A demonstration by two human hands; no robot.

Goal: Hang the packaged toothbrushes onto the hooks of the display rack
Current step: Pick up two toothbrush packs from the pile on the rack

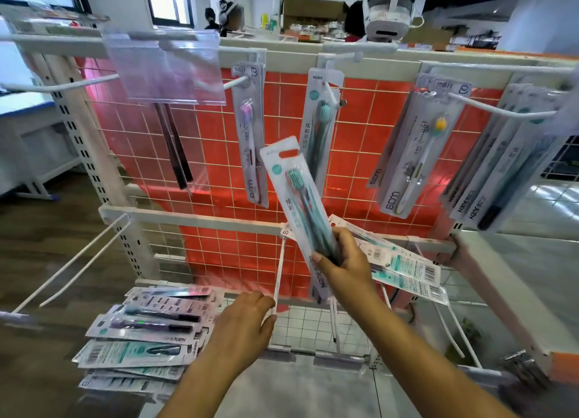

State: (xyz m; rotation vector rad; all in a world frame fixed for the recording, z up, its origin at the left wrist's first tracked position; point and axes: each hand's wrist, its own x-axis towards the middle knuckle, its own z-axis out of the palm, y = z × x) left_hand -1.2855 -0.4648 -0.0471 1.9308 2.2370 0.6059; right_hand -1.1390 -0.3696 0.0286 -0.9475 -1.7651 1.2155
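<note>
My right hand (343, 262) grips several toothbrush packs. One teal-brush pack (294, 192) stands upright out of it, its hang hole at the top; the other packs (404, 269) fan out to the right, backs showing. My left hand (247, 320) holds the tip of a white lower-row hook (279, 267). On the upper hooks of the rack hang a purple-brush pack (250, 129), a teal pack (321, 120), a yellow-brush pack (419, 145) and a bunch of dark-brush packs (498, 173). A loose pile of packs (147, 333) lies on the wire shelf at lower left.
The rack has a red wire-grid back (219, 154) and white uprights (81, 142). Bare long hooks (78, 261) jut out at lower left, more at lower right (451, 330). A clear price-tag holder (166, 70) hangs at upper left. People stand behind the rack.
</note>
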